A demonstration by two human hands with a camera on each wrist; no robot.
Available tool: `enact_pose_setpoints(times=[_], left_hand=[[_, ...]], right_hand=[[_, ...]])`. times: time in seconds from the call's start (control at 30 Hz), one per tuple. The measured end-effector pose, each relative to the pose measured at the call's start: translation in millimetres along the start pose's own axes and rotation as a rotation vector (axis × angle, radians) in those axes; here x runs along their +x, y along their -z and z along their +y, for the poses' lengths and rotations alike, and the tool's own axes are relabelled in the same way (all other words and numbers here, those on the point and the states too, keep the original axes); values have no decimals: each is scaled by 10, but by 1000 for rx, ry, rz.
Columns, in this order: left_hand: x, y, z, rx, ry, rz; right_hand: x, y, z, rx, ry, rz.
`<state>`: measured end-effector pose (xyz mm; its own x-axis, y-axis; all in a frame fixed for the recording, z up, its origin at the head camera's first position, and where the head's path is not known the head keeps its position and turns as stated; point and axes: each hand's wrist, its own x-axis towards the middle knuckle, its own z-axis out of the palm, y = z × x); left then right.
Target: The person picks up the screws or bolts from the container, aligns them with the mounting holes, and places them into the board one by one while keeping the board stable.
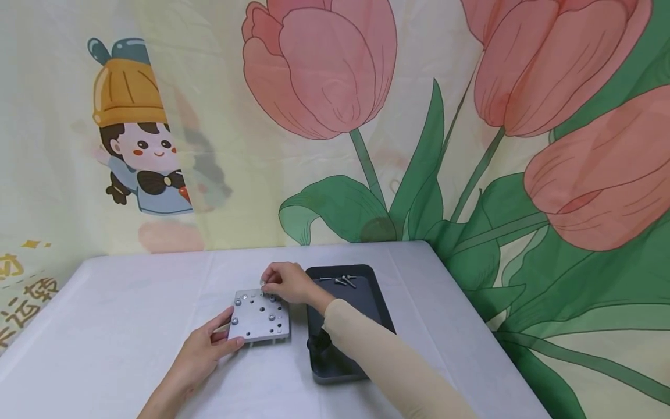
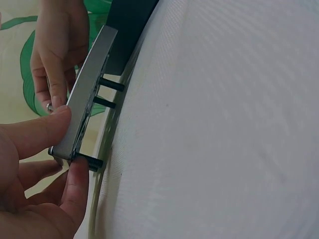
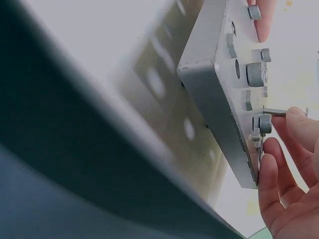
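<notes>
While the left hand (image 1: 201, 352) grips the near left corner of a silver metal plate (image 1: 256, 324), its thumb at the near edge and its other fingers at the left side and below, the right hand (image 1: 287, 283) works at the plate's far side. The right fingers pinch a slim metal screw (image 3: 276, 112) whose end meets the upper face, just beside a socket-head screw (image 3: 265, 124); whether it sits in a hole I cannot tell. The plate is at the middle of the bench (image 1: 131, 314), left of a dark tray (image 1: 361, 311), its upper face dotted with holes and several screw heads. Threaded shanks (image 2: 111, 84) poke out underneath; whether they all touch the bench is unclear.

At the tray's far end lie several loose screws (image 1: 344, 281), and a black object (image 1: 319, 343), partly hidden by the beige sleeve (image 1: 387, 355), is at its near left. Beyond the bench hangs a backdrop (image 1: 214, 58) printed with pink tulips and, at left, a cartoon figure in a yellow hat.
</notes>
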<state>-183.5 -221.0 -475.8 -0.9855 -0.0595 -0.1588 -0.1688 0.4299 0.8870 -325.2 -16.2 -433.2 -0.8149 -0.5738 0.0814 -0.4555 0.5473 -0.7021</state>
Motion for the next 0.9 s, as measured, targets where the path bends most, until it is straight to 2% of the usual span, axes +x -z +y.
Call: enact_pose_setpoints(times=[0.57, 0.9], left_hand=[[23, -11, 2, 16, 4, -2], [13, -2, -15, -15, -9, -19]], right_hand=[[-14, 12, -19, -7, -33, -17], [-13, 25, 16, 16, -22, -27]])
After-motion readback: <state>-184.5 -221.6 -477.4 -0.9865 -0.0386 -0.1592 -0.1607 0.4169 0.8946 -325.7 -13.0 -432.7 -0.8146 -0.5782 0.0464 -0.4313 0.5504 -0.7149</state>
